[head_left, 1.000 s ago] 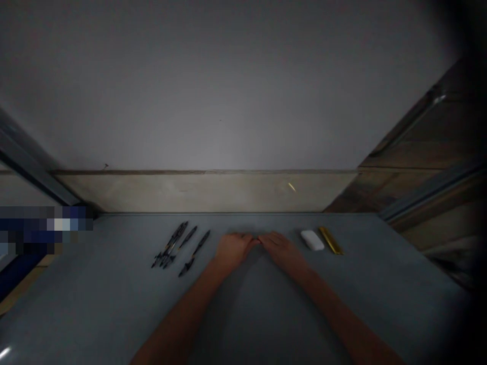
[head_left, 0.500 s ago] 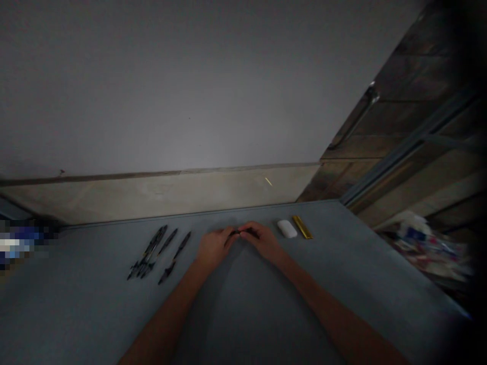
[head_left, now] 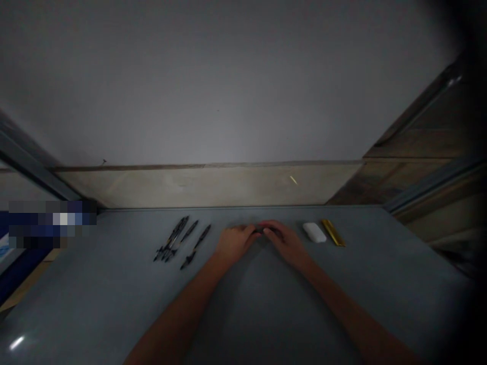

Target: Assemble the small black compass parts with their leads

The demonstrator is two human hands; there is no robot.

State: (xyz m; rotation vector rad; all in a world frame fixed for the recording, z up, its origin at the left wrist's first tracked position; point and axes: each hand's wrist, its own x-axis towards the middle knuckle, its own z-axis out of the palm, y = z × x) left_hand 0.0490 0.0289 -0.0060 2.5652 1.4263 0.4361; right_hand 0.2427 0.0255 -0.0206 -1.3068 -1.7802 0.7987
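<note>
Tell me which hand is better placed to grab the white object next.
Probably the right hand: the white object lies just to its right, while the left hand is farther across, nearer a black pen. Both seem to hold a small dark item.

Dim, grayish light covers the table [head_left: 95,299]. A soft shadow lies between the forearms [head_left: 189,304]; a glare streak [head_left: 17,343] marks the table's near left corner. Detail around the fingers [head_left: 248,231] is murky. Blackness swallows the view beyond the right edge.
</note>
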